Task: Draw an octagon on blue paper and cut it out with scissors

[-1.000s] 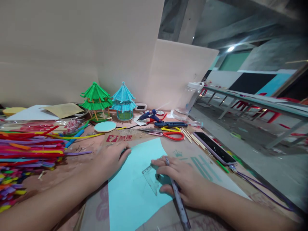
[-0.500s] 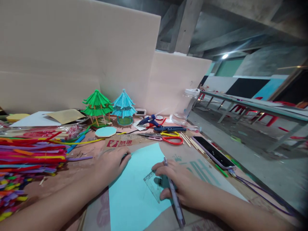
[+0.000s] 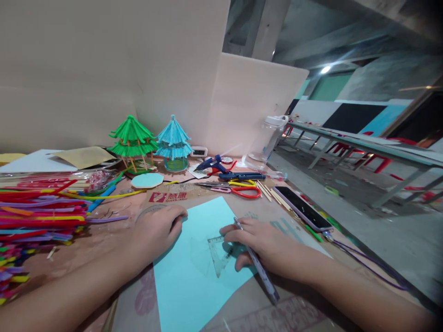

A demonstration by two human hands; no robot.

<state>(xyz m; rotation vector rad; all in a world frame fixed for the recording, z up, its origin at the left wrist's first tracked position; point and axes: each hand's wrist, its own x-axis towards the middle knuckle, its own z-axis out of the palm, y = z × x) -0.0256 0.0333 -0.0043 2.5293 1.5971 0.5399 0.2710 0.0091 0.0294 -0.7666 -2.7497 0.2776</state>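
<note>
A light-blue sheet of paper [image 3: 187, 286] lies in front of me on a flattened printed bag. My left hand [image 3: 155, 235] rests over the paper's left edge, fingers loosely bent and thumb apart from them. In my right hand [image 3: 258, 242] a purple patterned pen [image 3: 259, 267] is tucked slantwise between the fingers, its rear end pointing toward me. The fingertips of that hand touch a clear triangular set square [image 3: 215, 258] lying on the paper. Part of the set square is hidden beneath the fingers.
Pipe cleaners [image 3: 41, 216] are piled at left. Behind stand green [image 3: 133, 140] and blue [image 3: 173, 143] pavilion models, near a pale-blue octagon [image 3: 147, 180]. Glue gun [image 3: 209, 163], red-handled scissors [image 3: 245, 191], sticks [image 3: 273, 193], phone [image 3: 302, 207] and bottle [image 3: 266, 143] are at right.
The set square has turned on the paper, and my right thumb has come off its edge. The pen stays in my right hand. My left hand keeps its place; the camera view has shifted slightly.
</note>
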